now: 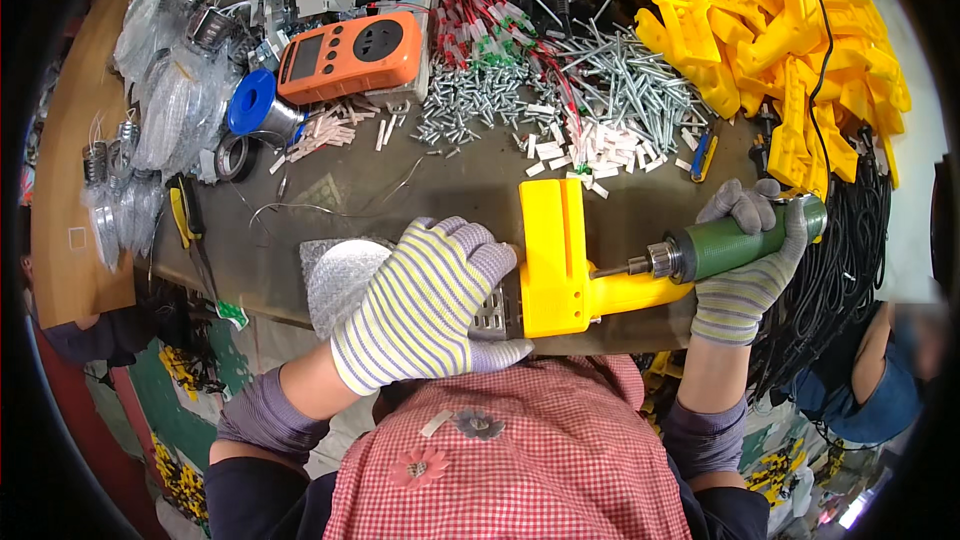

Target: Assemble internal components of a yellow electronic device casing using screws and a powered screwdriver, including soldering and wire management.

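Note:
My left hand, in a striped glove, is closed round the perforated grey metal part joined to a yellow plastic tool housing. The fingers hide most of that metal part. A yellow handle runs from the housing to the right. My right hand, gloved alike, is wrapped round a green power screwdriver. Its chuck and thin bit point left at the housing, just above the handle. Whether the tip sits in a screw, I cannot tell. Bubble wrap lies beside my left hand.
Across the back are an orange meter, a solder spool, screw piles, small white pieces and yellow housings. Black cables hang at right, near another person's arm. Yellow-handled pliers lie left.

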### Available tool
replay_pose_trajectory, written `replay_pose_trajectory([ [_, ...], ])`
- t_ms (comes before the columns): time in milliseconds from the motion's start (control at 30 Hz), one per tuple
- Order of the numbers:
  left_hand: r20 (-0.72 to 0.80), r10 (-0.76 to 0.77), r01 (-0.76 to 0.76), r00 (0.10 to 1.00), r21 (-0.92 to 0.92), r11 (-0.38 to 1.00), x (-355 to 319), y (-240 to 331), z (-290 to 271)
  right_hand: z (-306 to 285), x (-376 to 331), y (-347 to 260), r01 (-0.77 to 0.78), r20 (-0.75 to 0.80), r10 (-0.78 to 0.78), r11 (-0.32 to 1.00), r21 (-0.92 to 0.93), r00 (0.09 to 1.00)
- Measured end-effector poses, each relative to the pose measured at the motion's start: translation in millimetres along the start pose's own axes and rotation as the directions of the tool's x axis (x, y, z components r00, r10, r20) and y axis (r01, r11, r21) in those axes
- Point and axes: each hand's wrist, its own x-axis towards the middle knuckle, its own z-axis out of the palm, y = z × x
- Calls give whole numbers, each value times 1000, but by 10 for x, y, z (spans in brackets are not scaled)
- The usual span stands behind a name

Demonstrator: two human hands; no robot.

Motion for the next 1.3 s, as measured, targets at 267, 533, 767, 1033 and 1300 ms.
replay_pose_trajectory([
  [267, 7, 13, -13, 1000, -19, 1000, -1, -8, 3, 23, 13, 6, -21, -63, 21, 1000, 0, 998],
  [533, 32, 22, -22, 999, 6, 1000, -21, 1, -14, 71, 1, 35, -17, -74, 13, 999, -50, 997],
  [767, 56, 10, -11, 998, 9, 1000, 8, 22, -22, 88, 6, 35, -20, -39, 18, 998, -53, 999],
  [1033, 44, -41, 39, 998, 41, 998, 57, 59, -99, 103, -148, -94, 31, 124, -26, 999, -41, 992],
  [1300, 3, -30, 30, 1000, 61, 998, 23, 84, -94, -51, -489, -186, 74, 139, -72, 997, -10, 988],
])
